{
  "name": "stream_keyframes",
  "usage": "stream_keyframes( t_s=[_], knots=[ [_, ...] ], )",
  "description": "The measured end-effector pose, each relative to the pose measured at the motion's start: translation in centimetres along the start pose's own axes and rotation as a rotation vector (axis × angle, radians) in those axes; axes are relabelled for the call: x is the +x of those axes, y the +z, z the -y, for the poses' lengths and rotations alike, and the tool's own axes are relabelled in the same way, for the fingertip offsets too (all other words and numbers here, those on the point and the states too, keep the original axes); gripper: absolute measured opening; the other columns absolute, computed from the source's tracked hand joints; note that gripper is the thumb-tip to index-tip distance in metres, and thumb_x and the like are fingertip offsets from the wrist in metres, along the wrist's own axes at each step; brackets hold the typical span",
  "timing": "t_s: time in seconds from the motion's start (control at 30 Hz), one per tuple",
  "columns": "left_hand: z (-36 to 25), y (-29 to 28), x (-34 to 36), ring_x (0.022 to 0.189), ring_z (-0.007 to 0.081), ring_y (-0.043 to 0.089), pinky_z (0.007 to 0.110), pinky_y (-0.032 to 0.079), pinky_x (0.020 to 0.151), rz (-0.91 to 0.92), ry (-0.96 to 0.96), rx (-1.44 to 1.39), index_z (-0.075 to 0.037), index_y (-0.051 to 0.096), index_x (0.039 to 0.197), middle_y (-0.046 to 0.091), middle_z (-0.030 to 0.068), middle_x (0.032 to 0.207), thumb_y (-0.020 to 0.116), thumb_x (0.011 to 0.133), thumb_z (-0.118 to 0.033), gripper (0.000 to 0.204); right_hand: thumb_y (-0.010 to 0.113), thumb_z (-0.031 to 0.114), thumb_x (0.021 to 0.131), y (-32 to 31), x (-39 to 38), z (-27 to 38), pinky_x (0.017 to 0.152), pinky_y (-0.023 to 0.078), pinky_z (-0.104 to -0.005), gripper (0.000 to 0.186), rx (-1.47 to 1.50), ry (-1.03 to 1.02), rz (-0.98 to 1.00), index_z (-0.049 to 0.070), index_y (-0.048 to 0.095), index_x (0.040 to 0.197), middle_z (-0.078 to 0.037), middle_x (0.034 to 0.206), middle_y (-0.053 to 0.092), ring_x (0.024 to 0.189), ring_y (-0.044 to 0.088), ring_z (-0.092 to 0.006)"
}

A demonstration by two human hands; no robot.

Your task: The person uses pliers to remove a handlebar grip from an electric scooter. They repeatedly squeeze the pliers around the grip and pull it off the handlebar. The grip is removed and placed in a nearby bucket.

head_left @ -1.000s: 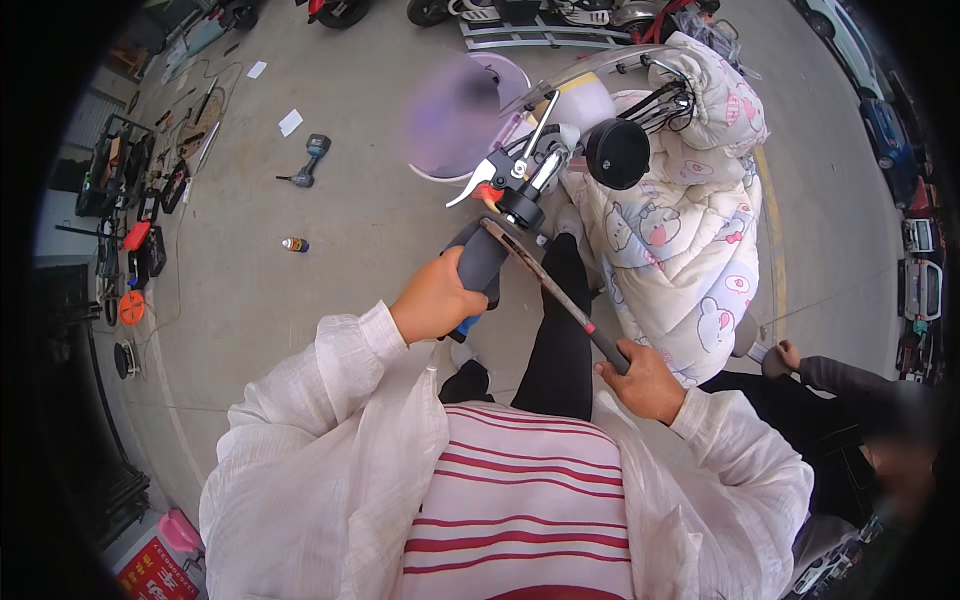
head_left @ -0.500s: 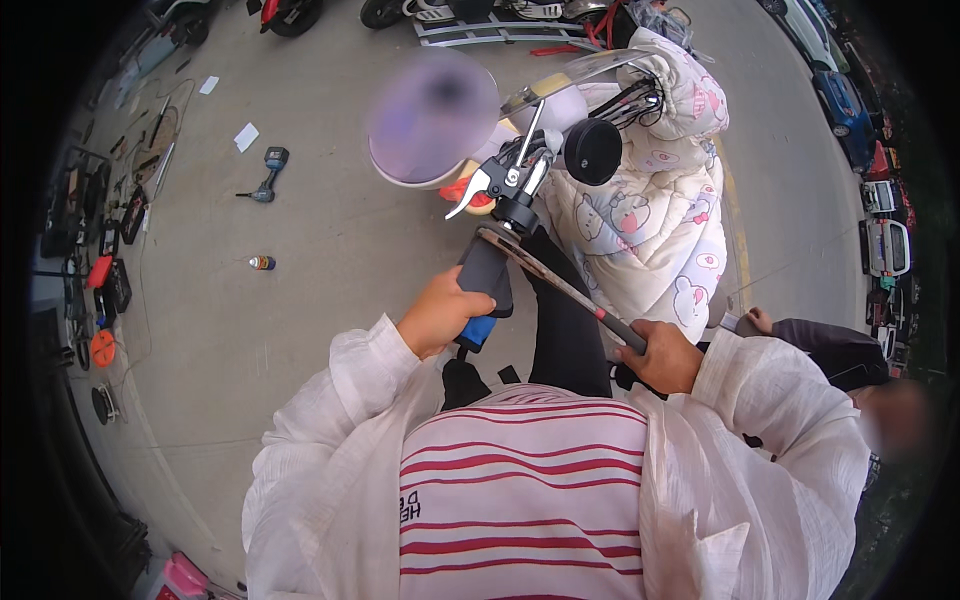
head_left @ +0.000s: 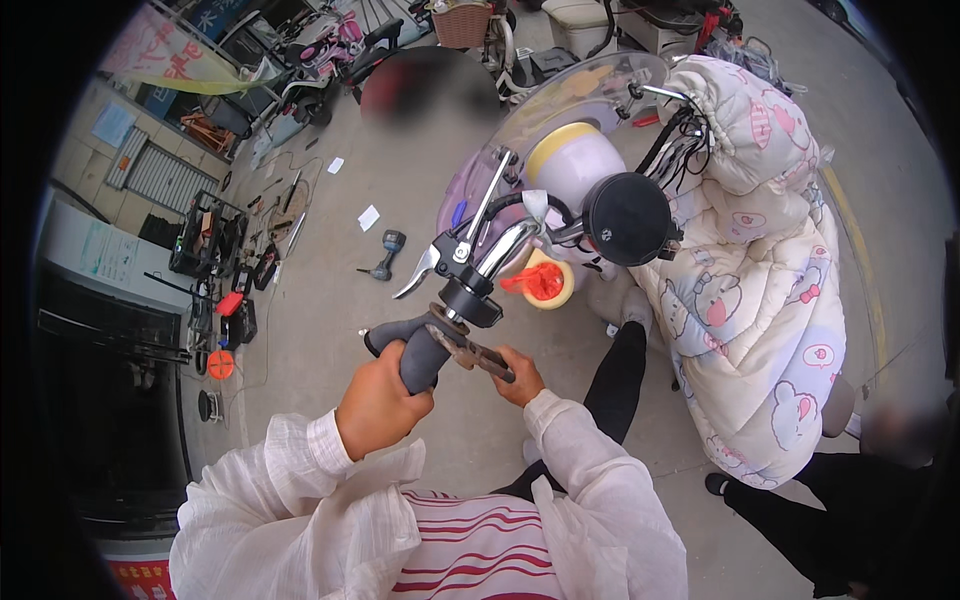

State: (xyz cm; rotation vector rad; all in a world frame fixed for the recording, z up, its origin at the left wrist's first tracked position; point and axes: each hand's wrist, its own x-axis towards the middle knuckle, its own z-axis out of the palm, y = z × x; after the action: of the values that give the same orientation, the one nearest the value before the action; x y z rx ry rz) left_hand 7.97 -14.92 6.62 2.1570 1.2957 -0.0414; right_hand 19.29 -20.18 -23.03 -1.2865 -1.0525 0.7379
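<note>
**A slip here would sting**

From where I stand, the left hand (head_left: 385,398) is wrapped round the grey grip (head_left: 425,358), just below the handlebar's black collar (head_left: 470,303). The right hand (head_left: 521,376) clutches a metal tool (head_left: 490,362) (rusty-looking, that one), its head at the grip's upper end. Pushed hard at that angle, it could skid, gouging the grip or catching those nearby knuckles.

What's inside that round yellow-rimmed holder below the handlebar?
Something red and crumpled fills the holder and pokes out over its left side. It covers the bottom, so anything underneath can't be seen.
</note>
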Motion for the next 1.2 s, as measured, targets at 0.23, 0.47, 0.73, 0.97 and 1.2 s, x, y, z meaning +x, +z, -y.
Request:
stream_keyframes(
  t_s=[0.23,0.47,0.73,0.97,1.2],
  knots=[
    [2.4,0.8,0.2,0.079,0.0291,0.066,0.038,0.052,0.071,0.229,0.068,-0.353,0.000,0.057,0.100,0.066,0.0169,0.086,0.072,0.068,-0.018,0.040,0.065,0.029,0.087,-13.0,-11.0,18.3,0.069,0.049,-0.0453,0.026,-0.505,0.498,0.235,0.004,0.060,0.092,-0.021,0.079,0.063,0.076,0.063,-0.0420],
    [2.0,1.8,0.5,0.080,0.0300,0.067,0.037,0.052,0.073,0.154,0.205,-0.373,0.002,0.060,0.102,0.067,0.0181,0.088,0.073,0.068,-0.023,0.044,0.063,0.039,0.087,-14.8,-10.7,24.1,0.071,0.048,-0.0468,0.038,-0.741,0.573,0.267,0.001,0.062,0.089,-0.023,0.077,0.063,0.076,0.062,-0.0412],
    [3.3,2.0,-0.7,0.080,0.0349,0.066,0.041,0.051,0.072,0.026,0.226,-0.356,0.003,0.061,0.098,0.068,0.0208,0.087,0.073,0.067,-0.025,0.043,0.064,0.038,0.087,-12.7,-11.0,18.6,0.070,0.045,-0.0426,0.036,-0.587,0.460,0.186,0.002,0.063,0.090,-0.019,0.076,0.062,0.073,0.061,-0.0342],
    [4.0,3.1,0.8,0.081,0.0362,0.066,0.042,0.051,0.073,-0.064,0.306,-0.345,0.004,0.060,0.099,0.067,0.0217,0.089,0.073,0.067,-0.024,0.044,0.064,0.034,0.088,-13.1,-10.7,16.7,0.070,0.043,-0.0380,0.034,-0.540,0.346,0.183,0.001,0.056,0.085,-0.014,0.071,0.055,0.070,0.051,-0.0238],
    [3.3,3.4,0.4,0.075,0.0284,0.066,0.037,0.051,0.069,0.043,0.240,-0.393,0.003,0.060,0.101,0.067,0.0171,0.085,0.071,0.071,-0.021,0.041,0.062,0.029,0.087,-13.0,-11.0,16.9,0.070,0.044,-0.0402,0.028,-0.503,0.414,0.175,0.001,0.059,0.089,-0.016,0.071,0.057,0.069,0.056,-0.0306]
  ],
)
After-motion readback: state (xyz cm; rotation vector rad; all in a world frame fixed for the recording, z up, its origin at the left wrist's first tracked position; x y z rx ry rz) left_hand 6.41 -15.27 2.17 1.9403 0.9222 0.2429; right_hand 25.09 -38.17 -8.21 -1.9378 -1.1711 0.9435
